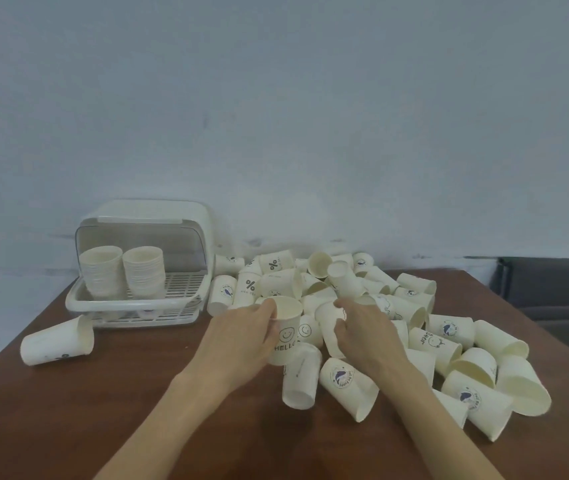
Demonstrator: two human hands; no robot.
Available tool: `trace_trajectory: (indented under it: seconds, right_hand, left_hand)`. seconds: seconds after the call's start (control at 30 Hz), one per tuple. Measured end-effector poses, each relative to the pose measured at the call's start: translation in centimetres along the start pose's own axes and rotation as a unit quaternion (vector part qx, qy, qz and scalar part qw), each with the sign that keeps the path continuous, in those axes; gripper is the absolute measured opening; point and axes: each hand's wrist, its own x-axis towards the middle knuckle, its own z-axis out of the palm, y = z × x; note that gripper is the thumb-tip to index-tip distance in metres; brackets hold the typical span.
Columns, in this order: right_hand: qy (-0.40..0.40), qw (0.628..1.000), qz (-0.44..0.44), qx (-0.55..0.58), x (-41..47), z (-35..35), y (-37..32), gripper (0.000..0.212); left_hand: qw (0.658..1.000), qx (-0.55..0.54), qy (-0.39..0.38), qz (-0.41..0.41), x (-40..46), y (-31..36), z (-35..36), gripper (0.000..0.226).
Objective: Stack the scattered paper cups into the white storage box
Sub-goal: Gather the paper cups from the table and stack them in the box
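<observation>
Two hands at cup pile (362, 306): L hand (241, 337) round HELLO cup (286, 336), R hand (362, 332) on another

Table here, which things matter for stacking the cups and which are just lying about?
For the job: HELLO cup gripped by left hand; right hand; cup pile; stray cup; two stacks; white storage box.
Just there: dark sofa.

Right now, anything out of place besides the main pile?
One stray paper cup lies on its side on the table, left of the white storage box and apart from the cup pile. The left hand grips the HELLO cup upright; nothing looks damaged.
</observation>
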Motion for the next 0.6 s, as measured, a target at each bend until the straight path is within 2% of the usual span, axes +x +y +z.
trace_trajectory:
  seconds: [0.37,0.6]
  right_hand:
    - [-0.012,0.986,-0.084,-0.141,11.5,-1.4,4.7,0.043]
    - [-0.063,0.971,-0.128,-0.192,18.7,-0.2,6.8,0.045]
  left_hand:
    - [0.998,-0.048,0.039,0.007,8.7,1.3,1.1,0.017]
    - [0.997,-0.047,0.065,-0.007,15.0,1.7,3.1,0.016]
